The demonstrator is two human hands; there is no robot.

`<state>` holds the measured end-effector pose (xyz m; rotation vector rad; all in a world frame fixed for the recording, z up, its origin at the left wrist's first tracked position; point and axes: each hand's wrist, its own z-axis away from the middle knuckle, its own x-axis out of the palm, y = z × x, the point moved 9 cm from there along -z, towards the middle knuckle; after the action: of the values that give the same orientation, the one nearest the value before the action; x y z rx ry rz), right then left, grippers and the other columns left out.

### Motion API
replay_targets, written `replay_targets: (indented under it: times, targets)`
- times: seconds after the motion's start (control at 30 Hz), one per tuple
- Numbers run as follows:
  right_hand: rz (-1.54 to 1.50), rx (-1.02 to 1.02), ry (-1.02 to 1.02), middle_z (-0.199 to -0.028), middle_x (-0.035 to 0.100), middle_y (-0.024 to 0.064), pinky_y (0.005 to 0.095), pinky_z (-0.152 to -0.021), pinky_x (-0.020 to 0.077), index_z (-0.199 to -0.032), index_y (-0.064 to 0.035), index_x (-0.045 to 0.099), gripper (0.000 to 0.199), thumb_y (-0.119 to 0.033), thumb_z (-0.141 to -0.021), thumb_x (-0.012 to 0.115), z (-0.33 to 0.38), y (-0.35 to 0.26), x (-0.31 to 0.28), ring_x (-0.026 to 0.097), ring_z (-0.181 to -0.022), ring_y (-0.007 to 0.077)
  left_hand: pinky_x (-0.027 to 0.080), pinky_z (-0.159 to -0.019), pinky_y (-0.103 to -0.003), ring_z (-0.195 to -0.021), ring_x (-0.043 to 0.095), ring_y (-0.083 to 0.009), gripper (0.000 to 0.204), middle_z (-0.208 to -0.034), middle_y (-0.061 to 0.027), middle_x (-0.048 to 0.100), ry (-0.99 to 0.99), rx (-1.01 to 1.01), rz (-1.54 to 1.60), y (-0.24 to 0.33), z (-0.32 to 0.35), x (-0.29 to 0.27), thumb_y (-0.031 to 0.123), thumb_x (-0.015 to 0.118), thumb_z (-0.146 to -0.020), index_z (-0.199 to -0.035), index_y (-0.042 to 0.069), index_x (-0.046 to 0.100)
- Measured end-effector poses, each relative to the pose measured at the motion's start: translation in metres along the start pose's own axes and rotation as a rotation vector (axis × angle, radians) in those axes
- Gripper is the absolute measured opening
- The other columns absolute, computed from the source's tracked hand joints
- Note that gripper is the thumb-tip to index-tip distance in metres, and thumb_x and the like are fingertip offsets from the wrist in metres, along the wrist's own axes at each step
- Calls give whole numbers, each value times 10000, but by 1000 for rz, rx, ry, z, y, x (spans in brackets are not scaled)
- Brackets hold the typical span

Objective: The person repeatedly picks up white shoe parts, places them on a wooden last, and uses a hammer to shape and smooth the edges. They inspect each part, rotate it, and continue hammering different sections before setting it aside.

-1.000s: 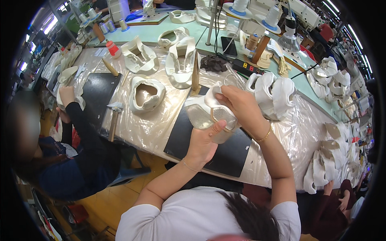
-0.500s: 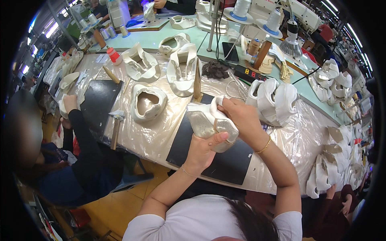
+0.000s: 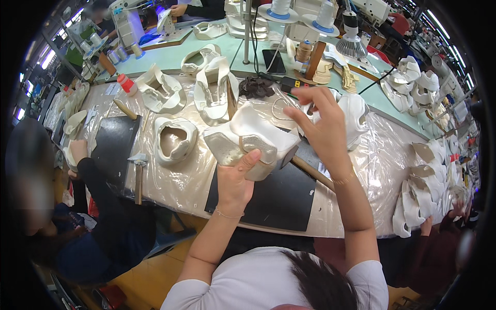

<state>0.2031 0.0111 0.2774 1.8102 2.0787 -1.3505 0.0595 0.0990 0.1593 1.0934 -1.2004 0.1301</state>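
My left hand (image 3: pixel 236 178) grips a shoe upper (image 3: pixel 253 142), white with shiny pale-gold panels, thumb across its near side. The upper is held tilted above a black board (image 3: pixel 274 206). My right hand (image 3: pixel 323 116) is raised to the right of the upper, thumb and fingers apart and holding nothing. Below that hand, a hammer (image 3: pixel 312 174) with a wooden handle lies partly on the board, its dark head beside the upper. Just behind the upper, a wooden piece (image 3: pixel 231 101) stands upright.
More white shoe uppers (image 3: pixel 175 140) sit on the plastic-covered table, with others stacked at right (image 3: pixel 421 194). A red-capped bottle (image 3: pixel 126 84), dark cloth (image 3: pixel 256 88) and phone (image 3: pixel 274 62) lie further back. A co-worker (image 3: pixel 98 206) sits at left, beside another black board (image 3: pixel 116 150).
My right hand has let go of the upper's edge and lifted away, its fingers opening. My left hand has turned the upper and shifted it slightly left. The view has moved a little.
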Motion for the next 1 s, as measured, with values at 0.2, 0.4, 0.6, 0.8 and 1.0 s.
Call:
replay_targets:
  times: [0.2, 0.4, 0.6, 0.8, 1.0]
  targets:
    - [-104, -7, -254, -969, 666, 103, 315, -752, 513, -1089, -31, 716, 436, -178, -698, 838, 40, -40, 15, 654, -870, 231, 510, -938, -348, -1078, 625, -206, 487, -1178, -110, 634, 47, -82, -47, -7, 4, -9, -17, 697, -853, -1302, -13, 508]
    - [-146, 129, -346, -903, 673, 105, 308, -699, 509, -1089, -16, 709, 477, -201, -675, 854, 45, -26, 33, 651, -774, 225, 521, -923, -337, -1085, 616, -205, 482, -1208, -109, 610, 36, -55, -53, -15, 12, -8, 32, 664, -896, -1337, -1, 472]
    - [-225, 297, -483, -785, 642, 107, 307, -625, 484, -985, 1, 718, 429, -237, -662, 872, 57, -8, 47, 610, -668, 192, 505, -925, -333, -1055, 612, -181, 449, -1183, -88, 613, 37, -85, -49, -26, 22, -13, 63, 652, -919, -1325, -8, 475]
    - [-221, 314, -533, -734, 618, 140, 362, -589, 444, -869, 22, 692, 386, -281, -685, 845, 68, -3, 54, 585, -619, 286, 504, -884, -316, -999, 617, -166, 400, -1117, -78, 629, 94, -53, -52, -31, 30, -19, 119, 662, -931, -1278, -12, 512]
    - [-111, 178, -465, -688, 599, 98, 380, -699, 345, -742, -17, 644, 368, -339, -712, 818, 72, -8, 52, 514, -572, 281, 493, -923, -345, -1051, 599, -178, 459, -1180, -91, 602, 85, -86, -99, -37, 33, -21, 207, 646, -951, -1324, -3, 480]
